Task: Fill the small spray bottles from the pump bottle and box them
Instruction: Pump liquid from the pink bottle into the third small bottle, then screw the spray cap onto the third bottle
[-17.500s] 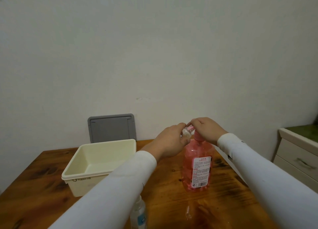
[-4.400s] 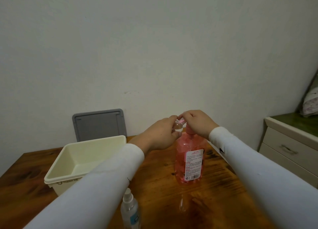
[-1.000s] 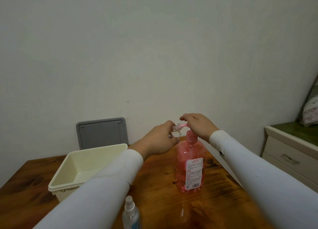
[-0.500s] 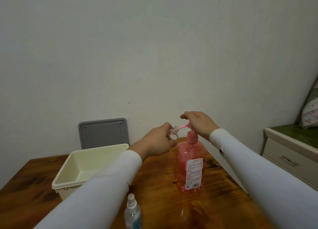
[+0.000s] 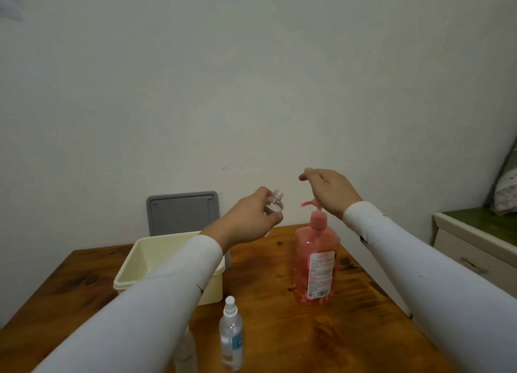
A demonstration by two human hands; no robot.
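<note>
Above the brown wooden bench (image 5: 279,330): small clear plastic bottle without cap (image 5: 274,204), pinched at its body by left hand (image 5: 249,218), just left of the pink pump bottle (image 5: 316,260); right hand (image 5: 330,190) loosely spread over the pump head, holding nothing. Probably light, stiff and slippery if wet, so best gripped round the body, kept upright. Cream plastic box (image 5: 126,272) near left, open-topped; capped spray bottle (image 5: 230,336) close to the near edge, easily knocked.

Left sleeve (image 5: 156,294) covers the cream box's (image 5: 131,263) right wall and most of a second clear bottle (image 5: 186,353) at bottom centre. Small bottle (image 5: 274,204) in left hand (image 5: 249,218): fill level unreadable. Pump bottle (image 5: 316,260) label print too small. Drawer unit (image 5: 475,246) cut by right edge.
</note>
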